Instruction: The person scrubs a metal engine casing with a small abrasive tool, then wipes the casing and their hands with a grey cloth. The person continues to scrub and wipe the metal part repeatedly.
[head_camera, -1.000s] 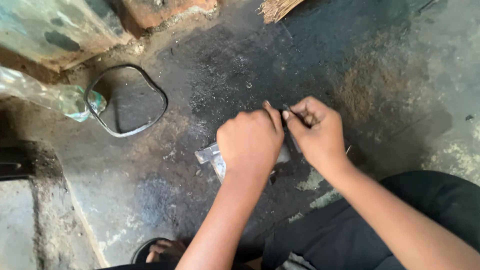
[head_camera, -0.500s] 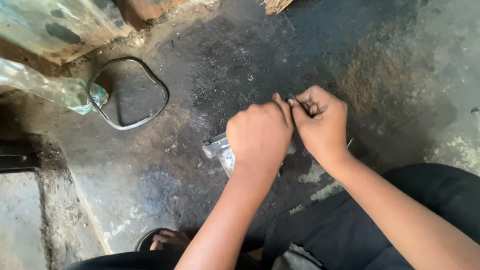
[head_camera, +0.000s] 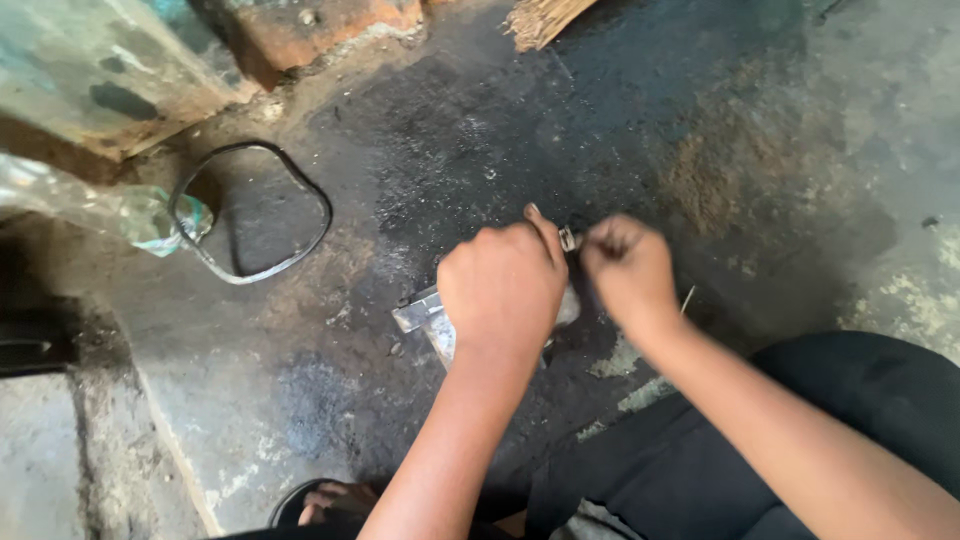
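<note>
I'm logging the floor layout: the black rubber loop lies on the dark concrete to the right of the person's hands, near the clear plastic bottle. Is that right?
Not quite. The head view shows the black rubber loop on the dark concrete floor to the left of the left hand and right hand. It does lie beside the clear plastic bottle.

Dark, oil-stained concrete floor (head_camera: 480, 150) lay beneath and beyond the hands, paler worn patches to their right, a rusty painted wall base (head_camera: 120, 90) stood up-left, what seemed a broom's bristles (head_camera: 545, 18) above, daylight fell soft and even.
</note>
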